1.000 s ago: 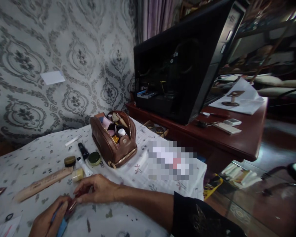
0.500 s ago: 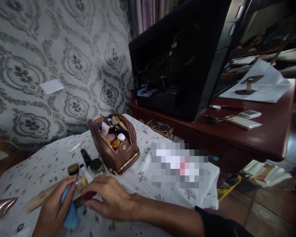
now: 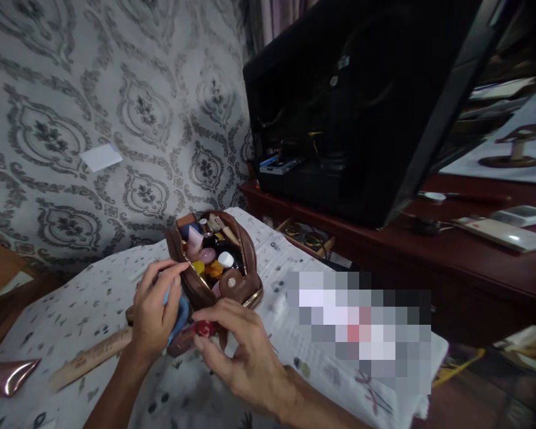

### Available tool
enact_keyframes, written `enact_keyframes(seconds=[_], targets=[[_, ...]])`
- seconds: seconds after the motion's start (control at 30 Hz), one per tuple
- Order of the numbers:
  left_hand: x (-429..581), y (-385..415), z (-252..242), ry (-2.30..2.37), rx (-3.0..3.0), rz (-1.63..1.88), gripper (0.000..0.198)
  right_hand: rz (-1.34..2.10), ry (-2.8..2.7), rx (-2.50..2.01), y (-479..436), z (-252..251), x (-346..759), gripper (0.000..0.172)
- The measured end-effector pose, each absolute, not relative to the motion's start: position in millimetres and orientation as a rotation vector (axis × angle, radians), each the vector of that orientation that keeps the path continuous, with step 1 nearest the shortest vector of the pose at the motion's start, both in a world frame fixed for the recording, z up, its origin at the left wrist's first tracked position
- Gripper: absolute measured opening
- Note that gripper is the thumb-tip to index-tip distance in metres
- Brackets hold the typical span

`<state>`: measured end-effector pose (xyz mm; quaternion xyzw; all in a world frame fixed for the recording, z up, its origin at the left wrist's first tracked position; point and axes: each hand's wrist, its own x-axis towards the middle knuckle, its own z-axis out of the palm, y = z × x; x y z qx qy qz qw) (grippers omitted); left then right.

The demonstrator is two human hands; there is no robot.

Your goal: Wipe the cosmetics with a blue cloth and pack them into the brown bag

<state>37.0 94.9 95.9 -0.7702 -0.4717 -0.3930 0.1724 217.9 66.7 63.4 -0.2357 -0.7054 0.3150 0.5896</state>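
My left hand is closed around a blue cloth at the near left side of a brown cosmetic bag. Between the thumb and fingers of my right hand is a small reddish container with a shiny red cap; its exact kind is unclear. The container's pinkish-brown body points left, close to the cloth. The bag gapes at the top, showing a white-capped item, a pale pink tube and several other cosmetics. My left hand and the cloth hide most of the items beside the bag.
A beige tube and a shiny pink pouch-like item lie at left on the patterned cloth cover. Behind stands a large black case on a red-brown desk. A blurred patch covers something at right.
Both hands have moved right and up toward the bag, with the blue cloth and the red-capped container still held. The camera view has shifted, moving the desk rightward.
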Motion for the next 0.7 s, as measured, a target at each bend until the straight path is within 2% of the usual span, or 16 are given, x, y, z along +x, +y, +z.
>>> enact_keyframes(seconds=[0.27,0.5,0.6,0.7], targets=[[28.7,100.7,76.8,-1.400,-2.200,-1.357,0.026,0.767,-1.352,-0.745,77.8,64.2,225.7,0.014],[27.8,96.7,71.7,-1.334,-2.213,-1.147,0.040,0.758,-1.185,-0.847,89.2,61.0,230.8,0.016],[26.3,96.7,70.2,-1.300,-2.203,-1.083,0.042,0.638,-1.198,-0.875,96.0,63.1,234.8,0.015],[26.1,97.4,69.9,-1.280,-2.199,-1.075,0.044,0.330,-1.357,-0.882,115.1,69.5,239.8,0.012]])
